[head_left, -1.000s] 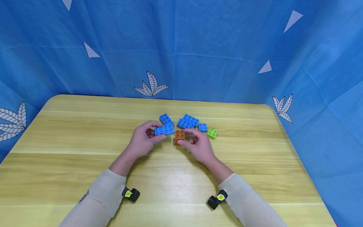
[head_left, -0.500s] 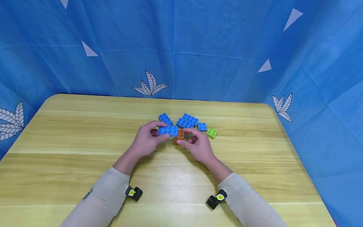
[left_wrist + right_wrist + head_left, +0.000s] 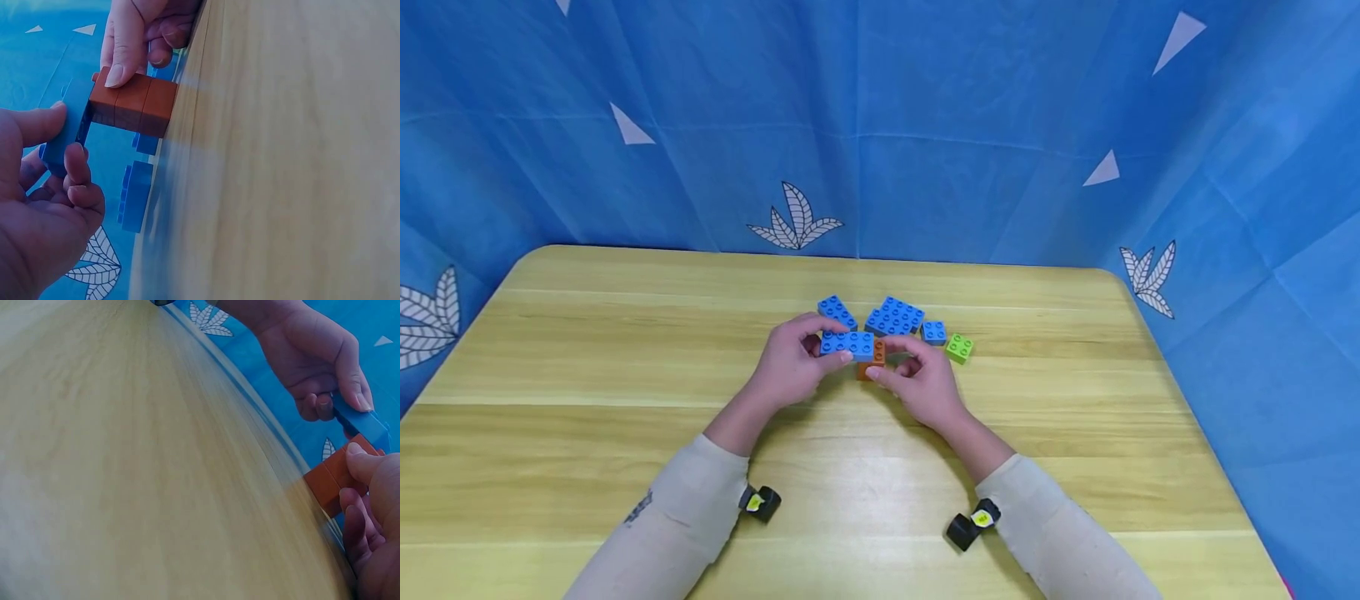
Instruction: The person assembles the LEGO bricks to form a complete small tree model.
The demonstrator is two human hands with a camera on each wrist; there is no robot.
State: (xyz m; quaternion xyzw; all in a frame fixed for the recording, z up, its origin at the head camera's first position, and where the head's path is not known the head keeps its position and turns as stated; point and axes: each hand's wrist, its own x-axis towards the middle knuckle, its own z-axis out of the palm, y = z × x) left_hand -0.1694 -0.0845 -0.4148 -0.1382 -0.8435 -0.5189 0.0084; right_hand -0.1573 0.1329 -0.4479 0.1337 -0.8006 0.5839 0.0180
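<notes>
My left hand (image 3: 790, 362) pinches a long blue toy brick (image 3: 847, 344) between thumb and fingers, its studs facing up. The brick lies over the left part of a stack of orange-brown bricks (image 3: 134, 103), its right end reaching onto the top studs. In the left wrist view the stack stands upright on the table, and the blue brick's underside is right at its top. My right hand (image 3: 925, 383) grips the upper part of this stack from the right, with the thumb (image 3: 362, 453) on the near side.
Behind the hands lie a blue brick (image 3: 837, 312), a wider group of blue bricks (image 3: 895, 317), a small square blue brick (image 3: 934, 333) and a lime green brick (image 3: 960, 347). A blue patterned curtain (image 3: 925, 125) hangs behind the wooden table (image 3: 625, 333).
My left hand has moved right with the blue brick, from beside the orange-brown stack to over its top. The right hand has kept its grip in about the same place.
</notes>
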